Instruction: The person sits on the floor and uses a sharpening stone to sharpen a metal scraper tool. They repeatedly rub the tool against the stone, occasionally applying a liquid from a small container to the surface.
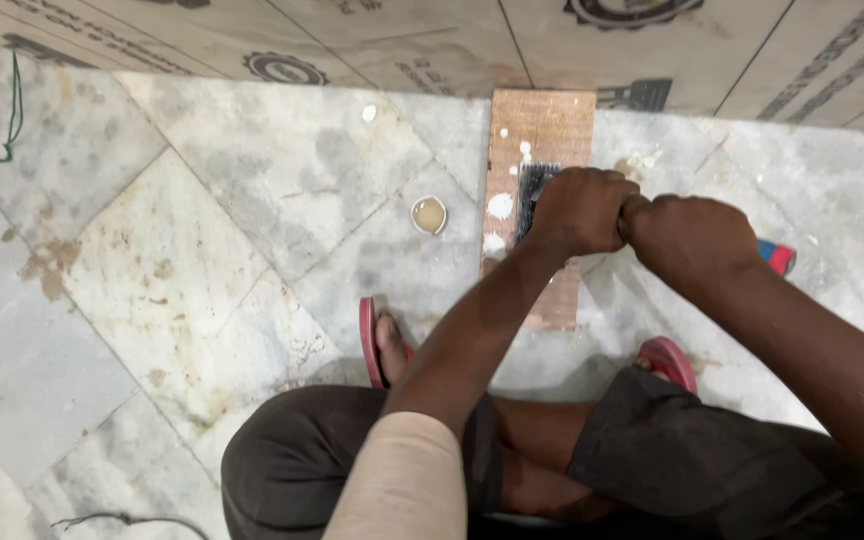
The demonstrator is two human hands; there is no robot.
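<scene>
Both fists closed at the narrow brown wooden board (537, 130).
I see left hand (580, 208) gripping a black toothed spreader (532, 195); right hand (690, 232) clenched, contents hidden; small round glue-filled cap (429, 214) at nine o'clock.

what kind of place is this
Probably a carpentry or fit-out worksite indoors: a stained marble floor, plywood sheets laid along its edge, and a glue-dabbed wooden strip under both hands.
</scene>
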